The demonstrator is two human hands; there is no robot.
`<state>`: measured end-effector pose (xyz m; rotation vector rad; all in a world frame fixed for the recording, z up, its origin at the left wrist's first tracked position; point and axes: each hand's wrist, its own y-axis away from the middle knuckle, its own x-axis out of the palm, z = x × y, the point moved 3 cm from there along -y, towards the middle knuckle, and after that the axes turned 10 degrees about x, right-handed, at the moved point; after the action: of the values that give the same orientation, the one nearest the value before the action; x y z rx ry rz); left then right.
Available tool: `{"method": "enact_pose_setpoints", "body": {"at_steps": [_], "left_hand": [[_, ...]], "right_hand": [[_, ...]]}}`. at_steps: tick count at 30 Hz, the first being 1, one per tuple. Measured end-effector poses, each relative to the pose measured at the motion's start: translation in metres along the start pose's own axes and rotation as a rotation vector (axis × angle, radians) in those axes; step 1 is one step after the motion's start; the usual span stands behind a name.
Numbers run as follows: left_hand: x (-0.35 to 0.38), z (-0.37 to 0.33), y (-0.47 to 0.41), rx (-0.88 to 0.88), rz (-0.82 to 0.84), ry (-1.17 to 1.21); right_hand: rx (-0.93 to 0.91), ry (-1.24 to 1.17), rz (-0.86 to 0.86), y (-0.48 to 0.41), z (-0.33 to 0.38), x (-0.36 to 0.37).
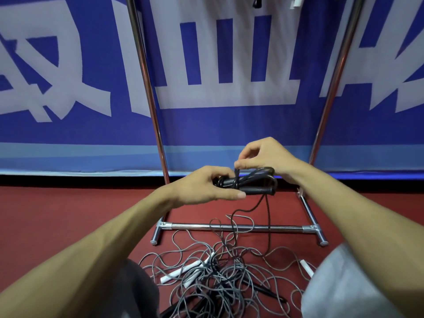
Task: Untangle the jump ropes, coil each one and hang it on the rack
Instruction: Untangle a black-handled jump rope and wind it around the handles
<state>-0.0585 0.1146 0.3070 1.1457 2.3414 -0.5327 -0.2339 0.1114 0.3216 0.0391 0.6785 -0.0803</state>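
they're in the coiling step. the black jump rope (257, 190), cord folded alongside its two dark handles, is held up in front of the chrome tube rack (236, 227), above the red floor (68, 214). the left hand (206, 185) is closed around the handle end of the bundle, thumb laid along its near side. the right hand (263, 157) pinches a loop of the black cord between thumb and fingertips just above the bundle, its other fingers curled, as if cinching a wrap across it.

a loose tail of that cord hangs from the bundle down to the floor, where it runs into the tangled heap of thin grey ropes (218, 276) with white handles, lying just in front of the rack's base bar. i'd say the next move calls for drawing that tail free of the heap, winding it on and tucking the end so the coil holds before it goes up on the rack.
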Motion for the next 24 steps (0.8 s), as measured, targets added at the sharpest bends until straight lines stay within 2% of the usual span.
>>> {"method": "enact_pose_setpoints", "body": {"at_steps": [2,4,7,11,14,16,18,21,24], "left_hand": [[-0.004,-0.003,0.0,-0.001,-0.062,0.145],[-0.012,-0.002,-0.001,-0.009,-0.154,0.275],[-0.025,0.006,-0.004,-0.043,-0.298,0.405],[-0.035,0.018,-0.006,-0.088,-0.444,0.413],[-0.038,0.027,-0.004,-0.157,-0.514,0.39],[-0.038,0.028,-0.003,-0.157,-0.473,0.31],[-0.036,0.026,-0.002,-0.13,-0.392,0.186],[-0.032,0.024,-0.001,-0.122,-0.34,0.119],[-0.031,0.019,0.002,-0.096,-0.274,0.175]], "right_hand": [[0.068,-0.251,0.058,-0.003,-0.007,-0.001],[0.116,-0.37,0.023,-0.007,-0.011,-0.001],[0.154,-0.392,0.052,-0.009,-0.007,0.008],[0.157,-0.37,0.345,0.001,0.008,0.025],[0.113,-0.246,0.438,0.008,0.017,0.03],[0.102,-0.219,0.401,0.009,0.019,0.028],[0.113,-0.247,0.271,0.005,0.017,0.023],[0.116,-0.417,0.099,-0.002,0.012,0.014],[0.091,-0.514,0.113,-0.003,0.008,0.009]]}}
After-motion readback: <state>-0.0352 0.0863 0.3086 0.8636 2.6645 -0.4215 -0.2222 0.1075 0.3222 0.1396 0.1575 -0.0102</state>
